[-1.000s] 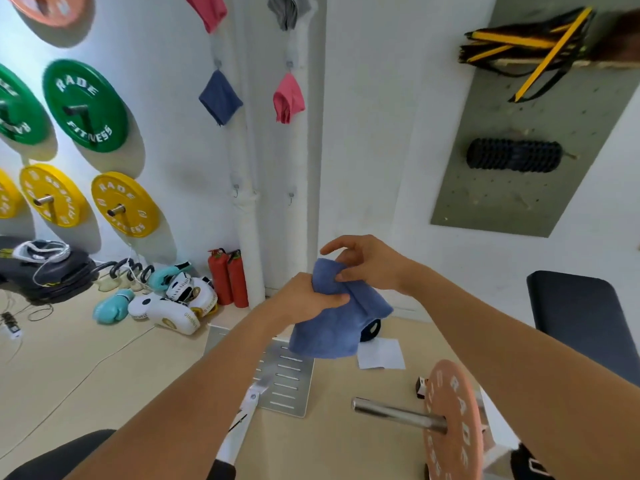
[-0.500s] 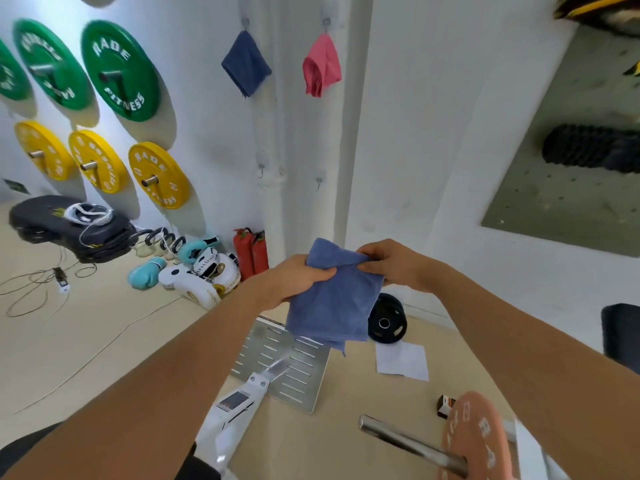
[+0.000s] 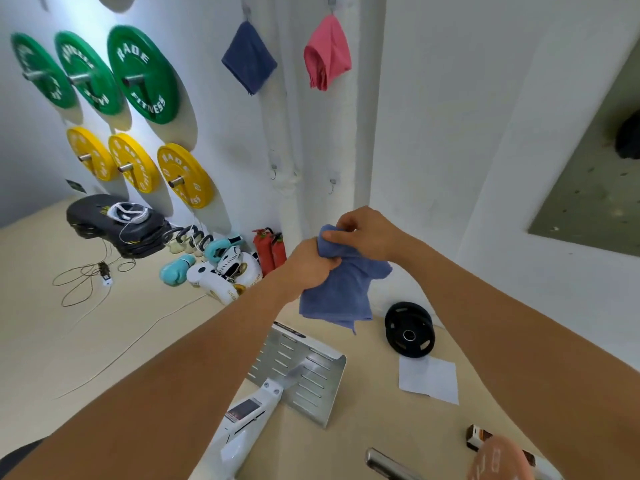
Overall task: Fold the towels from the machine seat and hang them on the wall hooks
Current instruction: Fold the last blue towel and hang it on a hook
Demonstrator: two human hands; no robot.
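A light blue towel (image 3: pixel 341 292) hangs folded in front of me, bunched at its top. My left hand (image 3: pixel 308 263) grips the bunched top from the left. My right hand (image 3: pixel 367 232) pinches the same top edge from the right, fingers curled. On the white wall above hang a dark blue towel (image 3: pixel 249 58) and a pink towel (image 3: pixel 327 51), each on a hook. Two bare hooks sit lower on the wall, one on the left (image 3: pixel 273 171) and one on the right (image 3: pixel 333 183), just above my hands.
Green plates (image 3: pixel 143 74) and yellow plates (image 3: pixel 183 174) are mounted on the left wall. Boxing gloves (image 3: pixel 214 268) and red extinguishers (image 3: pixel 270 249) lie at the wall's foot. A metal footplate (image 3: pixel 304 372), a black plate (image 3: pixel 408 332) and a paper sheet (image 3: pixel 427 379) are on the floor.
My hands have come together, gathering the towel's top into a bunch. The view has tilted down and closer to the wall, so the lower hooks sit nearer my hands.
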